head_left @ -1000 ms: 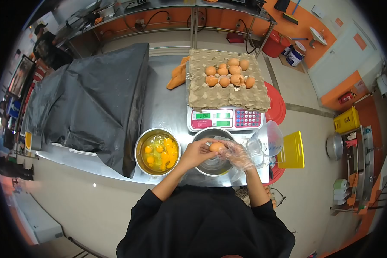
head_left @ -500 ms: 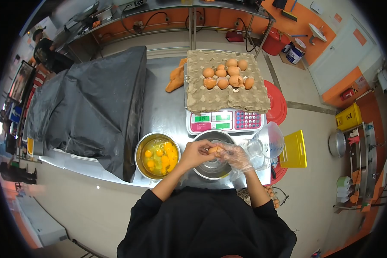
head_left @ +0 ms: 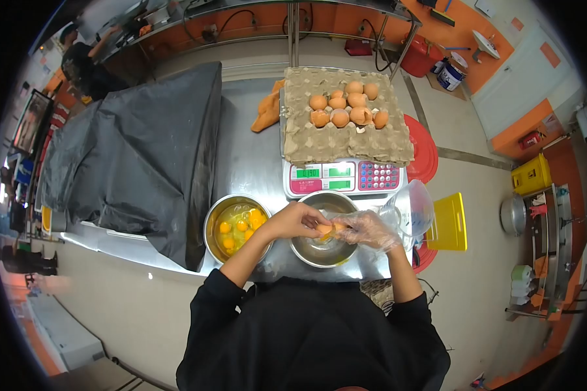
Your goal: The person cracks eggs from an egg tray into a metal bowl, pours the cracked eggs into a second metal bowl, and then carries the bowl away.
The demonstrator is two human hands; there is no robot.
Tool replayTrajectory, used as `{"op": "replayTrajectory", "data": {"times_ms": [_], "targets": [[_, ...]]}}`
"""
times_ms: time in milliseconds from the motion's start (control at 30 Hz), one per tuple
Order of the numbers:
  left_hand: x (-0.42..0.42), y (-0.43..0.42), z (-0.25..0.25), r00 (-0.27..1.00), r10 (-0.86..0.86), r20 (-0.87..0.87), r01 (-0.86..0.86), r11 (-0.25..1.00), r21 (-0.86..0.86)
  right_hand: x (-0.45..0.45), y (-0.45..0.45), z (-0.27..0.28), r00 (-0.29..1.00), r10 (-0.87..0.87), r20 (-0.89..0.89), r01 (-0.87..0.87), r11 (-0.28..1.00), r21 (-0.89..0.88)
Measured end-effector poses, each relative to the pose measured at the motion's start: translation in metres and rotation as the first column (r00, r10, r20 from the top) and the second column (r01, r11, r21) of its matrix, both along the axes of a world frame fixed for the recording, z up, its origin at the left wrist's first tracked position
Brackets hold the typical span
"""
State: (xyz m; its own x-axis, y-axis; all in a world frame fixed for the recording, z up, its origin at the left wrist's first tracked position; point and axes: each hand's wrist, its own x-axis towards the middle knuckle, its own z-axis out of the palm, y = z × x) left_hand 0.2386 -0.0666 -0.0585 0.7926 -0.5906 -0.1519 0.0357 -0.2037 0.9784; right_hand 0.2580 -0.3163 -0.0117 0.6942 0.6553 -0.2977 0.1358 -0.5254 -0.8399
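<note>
Above a steel bowl [head_left: 319, 260], a cracked egg [head_left: 323, 229] is parted into two shell halves. My bare left hand [head_left: 289, 221] pinches one half. My right hand [head_left: 372, 231], in a clear plastic glove, is closed on the other half. Yellow shows just below the shells, over the bowl. To the left, a second steel bowl [head_left: 209, 228] contains several yolks [head_left: 242, 225] in egg white. Beyond the bowls, a cardboard egg tray [head_left: 346, 146] rests on a digital scale [head_left: 306, 186] and carries several brown eggs and shells [head_left: 357, 100], some broken.
A black cover [head_left: 130, 163] drapes a bulky object on the table's left. An orange cloth [head_left: 267, 111] lies beside the tray. Clear plastic containers [head_left: 414, 208], a yellow board [head_left: 449, 221] and a red round lid [head_left: 424, 146] are at right. Another person [head_left: 85, 65] stands far left.
The egg has gone from held together to split into two halves, with yellow showing below. My hands have drawn slightly apart. The person at far left has shifted, an arm reaching out.
</note>
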Motion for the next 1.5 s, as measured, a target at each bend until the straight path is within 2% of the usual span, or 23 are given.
{"op": "replayTrajectory", "data": {"times_ms": [67,100,167,233,300,400,467,533,600,633,700,733,767,800,833,867,1033,1133,1233,1300,1367,1433,1500], "targets": [[0.003,0.001,0.004,0.998,-0.052,0.045,0.049,0.996,0.074,0.004,0.0,0.005,0.964,0.168,0.205,-0.162,0.986,-0.046],[0.005,0.001,0.006,0.99,-0.108,0.091,0.094,0.984,0.149,0.006,0.001,0.005,0.964,0.167,0.206,-0.161,0.986,-0.046],[0.008,0.003,0.017,0.983,-0.122,0.137,0.088,0.969,0.232,0.01,0.002,0.005,0.855,0.308,0.417,-0.238,0.948,-0.213],[0.003,0.002,0.03,0.973,-0.141,0.182,0.079,0.947,0.312,0.008,0.012,0.033,0.843,0.334,0.422,-0.237,0.934,-0.266],[-0.004,0.002,0.046,0.877,-0.137,0.461,-0.069,0.913,0.403,-0.001,0.019,0.06,0.829,0.364,0.425,-0.24,0.918,-0.317],[-0.025,-0.002,0.081,0.776,-0.012,0.63,-0.246,0.914,0.321,-0.018,0.025,0.086,0.749,0.356,0.558,-0.134,0.907,-0.4],[-0.03,-0.005,0.077,0.771,0.016,0.637,-0.276,0.91,0.31,-0.029,0.031,0.098,0.73,0.27,0.627,-0.019,0.926,-0.377],[-0.037,-0.004,0.053,0.763,0.042,0.645,-0.307,0.902,0.304,-0.018,0.014,-0.002,0.727,0.298,0.619,-0.093,0.935,-0.341],[-0.031,-0.001,0.003,0.812,0.029,0.583,-0.31,0.867,0.389,-0.017,0.006,-0.032,0.702,0.329,0.632,-0.166,0.938,-0.304],[-0.032,-0.001,0.011,0.802,0.034,0.596,-0.323,0.865,0.385,-0.021,0.005,-0.022,0.752,0.217,0.622,-0.074,0.966,-0.247],[-0.045,-0.003,0.021,0.889,0.389,0.243,-0.415,0.908,0.064,-0.036,0.002,-0.013,0.8,0.101,0.592,0.018,0.981,-0.191],[-0.044,-0.001,0.01,0.906,0.423,0.038,-0.421,0.906,-0.04,-0.042,0.0,-0.011,0.947,-0.188,0.259,0.188,0.982,0.027],[-0.043,-0.001,0.002,0.908,0.416,0.044,-0.415,0.909,-0.038,-0.046,-0.002,-0.01,0.906,-0.394,-0.153,0.417,0.894,0.166],[-0.043,-0.004,-0.005,0.883,0.467,-0.043,-0.465,0.862,-0.2,-0.05,-0.002,-0.021,0.903,-0.403,-0.149,0.425,0.889,0.171],[-0.043,-0.007,-0.003,0.856,0.498,-0.141,-0.513,0.784,-0.35,-0.053,0.001,-0.039,0.901,-0.402,-0.165,0.435,0.829,0.353],[-0.044,-0.01,0.002,0.844,0.5,-0.194,-0.534,0.754,-0.383,-0.057,0.003,-0.053,0.899,-0.398,-0.181,0.431,0.737,0.52],[-0.041,-0.028,0.013,0.845,0.499,-0.192,-0.527,0.714,-0.462,-0.066,0.03,-0.053,0.855,-0.445,-0.265,0.503,0.591,0.631],[-0.039,-0.032,0.016,0.687,0.523,0.505,-0.556,0.825,-0.098,-0.058,0.035,-0.048,0.836,-0.495,-0.238,0.489,0.471,0.734],[-0.038,-0.033,0.035,0.608,0.464,0.644,-0.606,0.795,-0.002,-0.045,0.035,-0.044,0.821,-0.512,-0.253,0.491,0.407,0.77],[-0.04,-0.028,0.05,0.609,0.498,0.617,-0.618,0.786,-0.025,-0.026,0.035,-0.025,0.835,-0.482,-0.266,0.48,0.4,0.781],[-0.043,-0.02,0.057,0.558,0.63,0.54,-0.697,0.709,-0.106,0.004,0.041,-0.002,0.821,-0.556,-0.129,0.416,0.429,0.802],[-0.053,-0.008,0.058,0.503,0.586,0.635,-0.707,0.702,-0.087,0.057,0.044,0.017,0.744,-0.639,0.193,0.318,0.594,0.739],[-0.079,-0.004,0.068,0.752,0.624,0.211,-0.659,0.713,0.24,0.107,0.061,0.048,0.635,-0.68,0.366,0.454,0.712,0.536]]}}
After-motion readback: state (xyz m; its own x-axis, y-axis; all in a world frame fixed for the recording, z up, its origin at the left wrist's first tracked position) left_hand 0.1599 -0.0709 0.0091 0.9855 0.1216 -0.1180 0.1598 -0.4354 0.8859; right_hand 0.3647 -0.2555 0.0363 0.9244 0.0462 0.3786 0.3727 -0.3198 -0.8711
